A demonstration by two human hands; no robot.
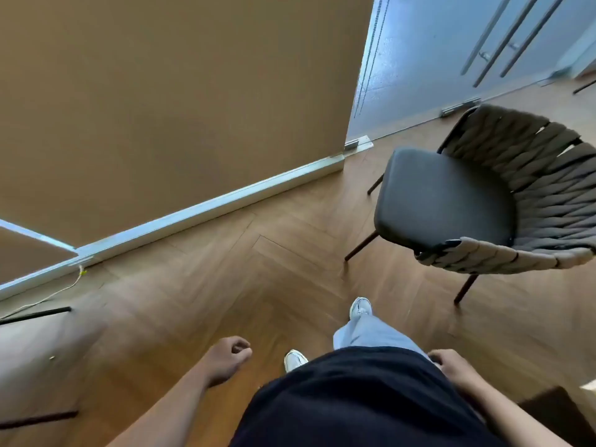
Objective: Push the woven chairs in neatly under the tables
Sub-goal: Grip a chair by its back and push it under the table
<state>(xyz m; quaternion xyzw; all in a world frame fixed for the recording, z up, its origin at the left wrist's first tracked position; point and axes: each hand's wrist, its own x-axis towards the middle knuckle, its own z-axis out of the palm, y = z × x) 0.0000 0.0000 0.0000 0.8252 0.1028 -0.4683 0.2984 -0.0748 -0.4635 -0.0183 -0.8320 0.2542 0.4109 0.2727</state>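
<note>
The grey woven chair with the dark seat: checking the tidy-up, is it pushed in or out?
Out. The grey woven chair stands free on the wooden herringbone floor, no table over its dark seat.

Bare floor (225, 269) before woven chair (467, 201)

The woven chair (451, 201) stands on the floor (225, 285) to my right, beyond my feet. The wall (161, 108) runs along the far left, the glass door (435, 59) behind the chair. My left hand (225, 359) and right hand (451, 366) hang near, apart from it
</note>
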